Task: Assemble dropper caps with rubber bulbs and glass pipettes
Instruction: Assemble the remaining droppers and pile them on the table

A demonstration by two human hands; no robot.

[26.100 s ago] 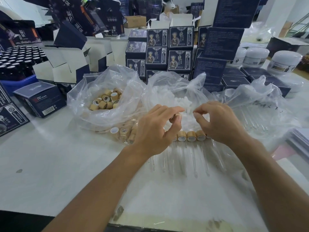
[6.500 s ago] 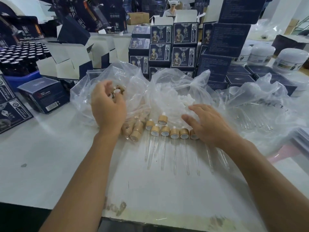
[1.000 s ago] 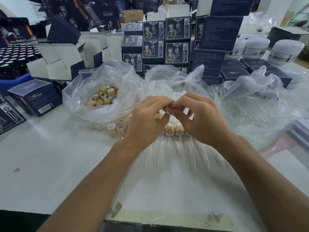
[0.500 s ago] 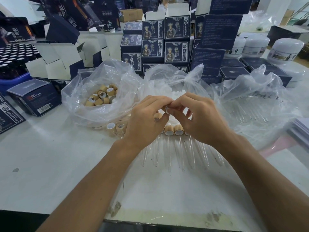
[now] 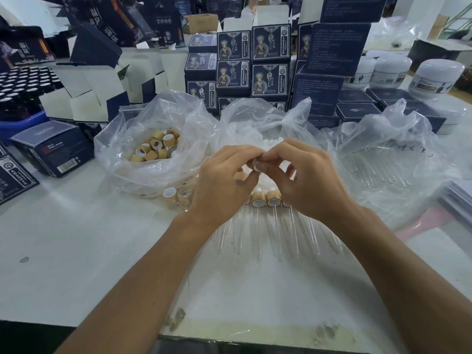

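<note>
My left hand (image 5: 224,185) grips a tan wooden dropper cap (image 5: 240,177) between thumb and fingers. My right hand (image 5: 304,180) meets it fingertip to fingertip and pinches a small white rubber bulb (image 5: 255,163) at the cap's top. Below the hands lies a row of finished droppers (image 5: 265,200), caps toward the bags and glass pipettes pointing at me. A clear bag of loose wooden caps (image 5: 155,148) sits to the left, a bag of white bulbs (image 5: 255,129) behind the hands, and a bag of glass pipettes (image 5: 378,164) to the right.
Dark blue product boxes (image 5: 250,62) are stacked behind the bags. Open white-lined cartons (image 5: 89,95) and a blue crate of dark bottles (image 5: 18,98) stand at the left. White jars (image 5: 434,77) sit at the back right. A stack of sheets (image 5: 457,200) lies at the right edge.
In the last second the hands stayed together at the same spot, working bulb and cap. Earlier, the left hand reached into the cap bag while the right lay by the dropper row.
</note>
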